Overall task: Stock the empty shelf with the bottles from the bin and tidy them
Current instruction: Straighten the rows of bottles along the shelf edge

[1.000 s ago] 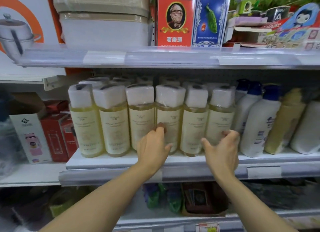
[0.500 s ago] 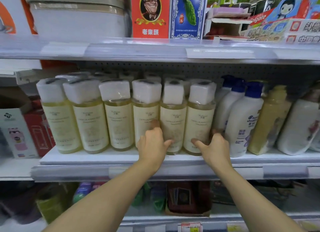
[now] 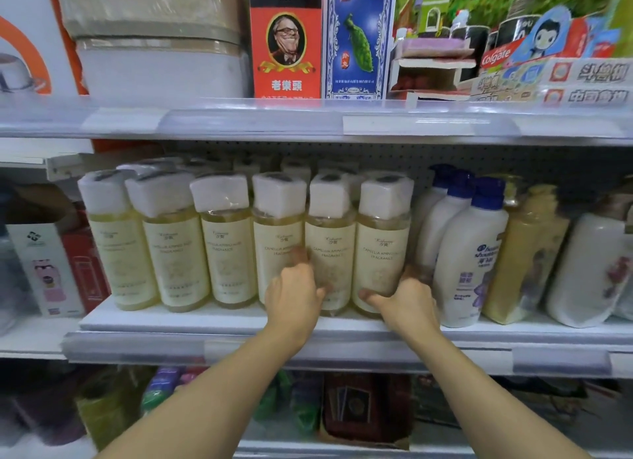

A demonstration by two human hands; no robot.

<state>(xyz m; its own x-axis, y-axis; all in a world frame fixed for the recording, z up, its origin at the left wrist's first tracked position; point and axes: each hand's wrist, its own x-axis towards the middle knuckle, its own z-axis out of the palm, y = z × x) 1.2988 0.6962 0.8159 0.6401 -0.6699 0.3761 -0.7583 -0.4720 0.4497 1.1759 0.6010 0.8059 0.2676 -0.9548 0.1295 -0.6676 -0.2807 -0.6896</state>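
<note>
White metal store shelving [image 3: 239, 345] is filling the view, its clear plastic price rails [image 3: 308, 121] catching soft, even light. A grey perforated back panel [image 3: 445, 157] is sitting in shadow behind the middle tier, and a lower tier [image 3: 308, 445] is lying dim beneath.

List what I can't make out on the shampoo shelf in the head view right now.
- Back rows of yellow bottles: hidden by the front row; count unknown.
- Left hand fingers: tucked between the fourth and fifth bottles.
- Right hand fingers: behind the sixth bottle.
- Small label print: blurred.
- Bin: out of frame.
</note>
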